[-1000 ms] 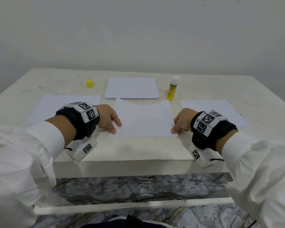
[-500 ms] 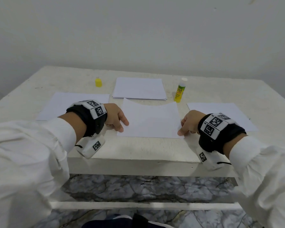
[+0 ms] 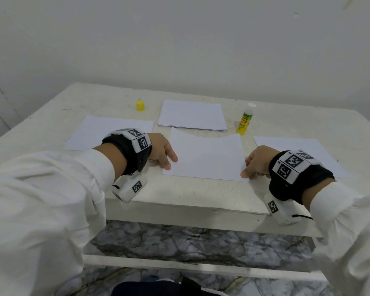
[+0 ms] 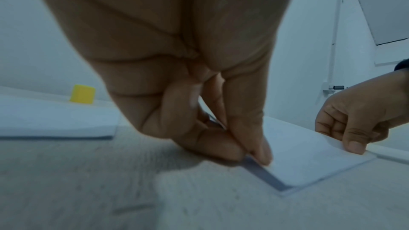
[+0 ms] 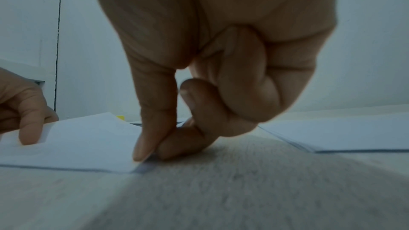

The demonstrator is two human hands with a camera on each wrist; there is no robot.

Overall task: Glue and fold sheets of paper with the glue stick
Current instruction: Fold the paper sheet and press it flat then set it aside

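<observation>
White sheet (image 3: 205, 159) pinched by both hands' grips; glue stick (image 3: 245, 122), yellow cap (image 3: 140, 105) behind.

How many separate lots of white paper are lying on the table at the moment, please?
4: a single sheet far left, a stack at the back centre, a sheet pinched by both hands, and paper on the right, partly hidden by the right wrist.
</observation>
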